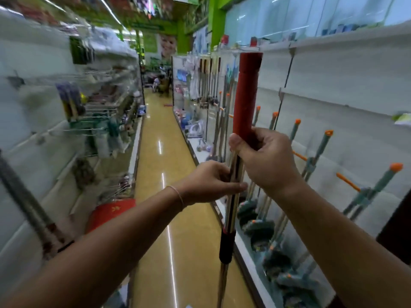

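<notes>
Left hand (pixel 209 183), right hand (pixel 264 158) grip pole (pixel 246 92) — base cropped.

No text can be read. The far green banner (pixel 146 25) has white lettering, too blurred to make out. The red tub (pixel 104 218), near left, bears an unreadable yellow mark.

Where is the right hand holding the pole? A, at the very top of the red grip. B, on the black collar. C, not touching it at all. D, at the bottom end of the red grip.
D: the right hand curls round the lower end of the red grip, while the left hand holds the shiny pole below it, above the black collar.
</notes>
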Action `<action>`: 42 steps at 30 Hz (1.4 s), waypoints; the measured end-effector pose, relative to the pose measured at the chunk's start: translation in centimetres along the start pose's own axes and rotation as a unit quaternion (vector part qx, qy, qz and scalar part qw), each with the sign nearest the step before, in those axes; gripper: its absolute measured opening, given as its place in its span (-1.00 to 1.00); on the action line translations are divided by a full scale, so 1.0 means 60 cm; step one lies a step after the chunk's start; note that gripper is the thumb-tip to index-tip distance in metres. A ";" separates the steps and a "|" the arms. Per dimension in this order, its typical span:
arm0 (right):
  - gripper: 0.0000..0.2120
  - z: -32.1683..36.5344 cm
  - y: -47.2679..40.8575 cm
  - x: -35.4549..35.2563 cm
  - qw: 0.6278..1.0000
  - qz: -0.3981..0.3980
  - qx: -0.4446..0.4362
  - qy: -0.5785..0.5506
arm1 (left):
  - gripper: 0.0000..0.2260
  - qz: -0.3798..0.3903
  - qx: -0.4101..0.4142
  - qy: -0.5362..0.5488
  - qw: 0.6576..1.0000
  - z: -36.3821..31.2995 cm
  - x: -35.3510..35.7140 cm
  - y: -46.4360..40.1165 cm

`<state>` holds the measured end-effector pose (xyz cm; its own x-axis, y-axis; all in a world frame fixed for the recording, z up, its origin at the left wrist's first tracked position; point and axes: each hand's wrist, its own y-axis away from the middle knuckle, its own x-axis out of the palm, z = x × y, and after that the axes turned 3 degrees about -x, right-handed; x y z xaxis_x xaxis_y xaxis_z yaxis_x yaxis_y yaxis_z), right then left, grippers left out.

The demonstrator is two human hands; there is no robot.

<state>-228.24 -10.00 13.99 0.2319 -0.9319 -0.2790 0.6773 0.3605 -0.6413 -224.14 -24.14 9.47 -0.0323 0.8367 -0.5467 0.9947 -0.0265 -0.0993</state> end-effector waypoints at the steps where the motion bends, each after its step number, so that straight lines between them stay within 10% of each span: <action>1: -0.80 -0.008 -0.022 0.013 1.000 0.010 -0.004 -0.007 | -0.72 -0.016 -0.003 0.006 1.000 0.007 -0.014 -0.012; 25: -0.97 -0.179 -0.459 0.428 0.972 0.160 -0.101 -0.142 | -0.82 -0.252 -0.069 -0.026 0.965 0.270 -0.424 -0.246; 42: -0.78 -0.253 -0.641 0.684 0.877 0.308 -0.222 -0.295 | -0.70 -0.473 -0.206 -0.107 0.850 0.375 -0.576 -0.288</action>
<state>-255.41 -61.52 16.35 0.8673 -0.3668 -0.3365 -0.0117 0.6608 -0.7504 -242.38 -64.88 11.39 -0.8103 0.2569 -0.5268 0.4616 0.8335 -0.3035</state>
